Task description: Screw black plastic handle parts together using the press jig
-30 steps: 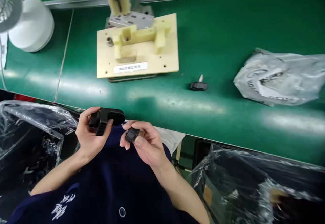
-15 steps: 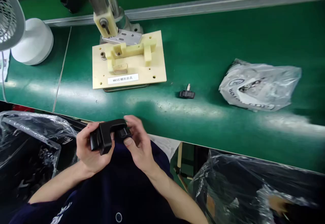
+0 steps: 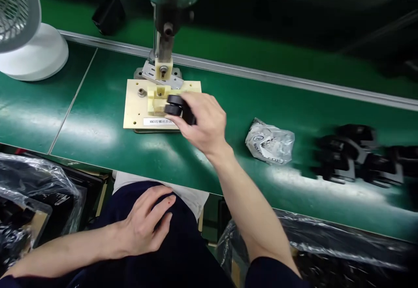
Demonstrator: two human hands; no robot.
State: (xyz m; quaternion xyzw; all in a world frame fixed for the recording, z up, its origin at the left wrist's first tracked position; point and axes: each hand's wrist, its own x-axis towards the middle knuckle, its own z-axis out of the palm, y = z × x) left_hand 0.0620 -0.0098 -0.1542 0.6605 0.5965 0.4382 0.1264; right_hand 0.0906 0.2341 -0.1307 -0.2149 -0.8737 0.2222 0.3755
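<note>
My right hand (image 3: 209, 120) grips a black plastic clamp part (image 3: 174, 105), its two round black ends facing left between thumb and fingers. It is over the right half of the cream fixture plate (image 3: 133, 109), close to the yellow holder block (image 3: 152, 99); whether the part touches the block I cannot tell. Above the block stands the press ram (image 3: 166, 50) with a cream tip. My left hand (image 3: 146, 222) lies on my lap with nothing in it, its fingers loosely curved and apart.
A printed plastic bag (image 3: 270, 143) lies right of the fixture, with several blurred black clamp parts (image 3: 359, 153) beyond it. A white fan (image 3: 35, 57) stands at the left. Clear plastic liners (image 3: 39, 174) cover bins below the bench edge. A black object (image 3: 109, 12) sits behind.
The black part has gone from both hands near my lap to my right hand at the fixture. My left hand let go and dropped to my lap. The small knob on the bench no longer shows.
</note>
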